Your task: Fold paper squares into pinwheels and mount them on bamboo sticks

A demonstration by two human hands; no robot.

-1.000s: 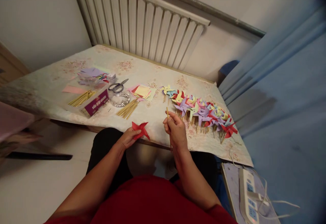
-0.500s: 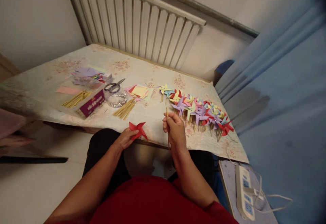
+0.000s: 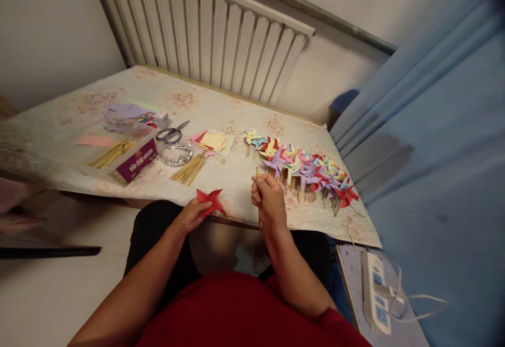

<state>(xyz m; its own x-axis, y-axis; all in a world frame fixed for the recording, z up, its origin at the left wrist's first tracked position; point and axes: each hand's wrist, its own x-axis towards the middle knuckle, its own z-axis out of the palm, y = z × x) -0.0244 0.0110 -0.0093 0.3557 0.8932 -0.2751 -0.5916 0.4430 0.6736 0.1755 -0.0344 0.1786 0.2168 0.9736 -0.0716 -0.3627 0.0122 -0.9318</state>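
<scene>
A red paper pinwheel is pinched between the thumb and fingers of my left hand, just over the table's front edge. My right hand is closed round a thin wooden stick, held upright, its tip poking out above the thumb. The pinwheel and the stick are apart. Right of my right hand lie several finished paper pinwheels on sticks, in red, purple, yellow, pink and blue. A bundle of wooden sticks and stacked coloured paper squares lie beyond my left hand.
On the left of the flowered tablecloth are a purple-and-clear box with sticks, a clear dish of metal pins, scissors and purple paper. A power strip sits lower right. Another person's hand shows at far left.
The view has shifted slightly, so the table things sit a little further left. Both hands keep their hold on the red pinwheel and the stick, nearly still.
</scene>
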